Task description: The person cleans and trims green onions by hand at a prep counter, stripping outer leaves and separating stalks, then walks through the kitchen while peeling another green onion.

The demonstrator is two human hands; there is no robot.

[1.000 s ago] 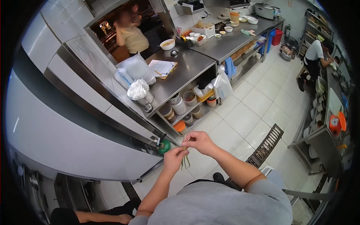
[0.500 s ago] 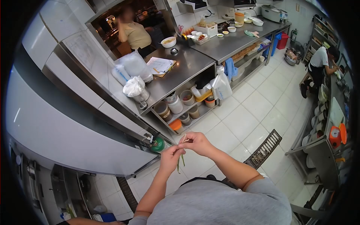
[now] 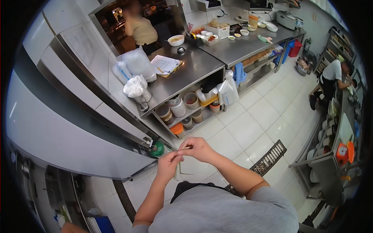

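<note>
My left hand [image 3: 168, 163] and my right hand [image 3: 196, 149] meet in front of my body, above the tiled floor. Both pinch a thin bundle of green and pale strands [image 3: 178, 170]. The strands' lower ends hang below my fingers, and a short pale end shows beside the right fingertips. My two thumbs and forefingers are close together or touching. What the strands are is too small to tell.
Ahead stands a steel counter [image 3: 182, 79] with a clipboard [image 3: 166, 65], a bowl [image 3: 176, 40] and tubs below. A person [image 3: 332, 77] bends over the right-hand counter; another [image 3: 142, 31] stands beyond the opening. A floor grate [image 3: 269, 158] lies at the right.
My hands have shifted slightly left with the strands still pinched. The view has turned a little, and the arm of a person at the lower left has mostly left the picture.
</note>
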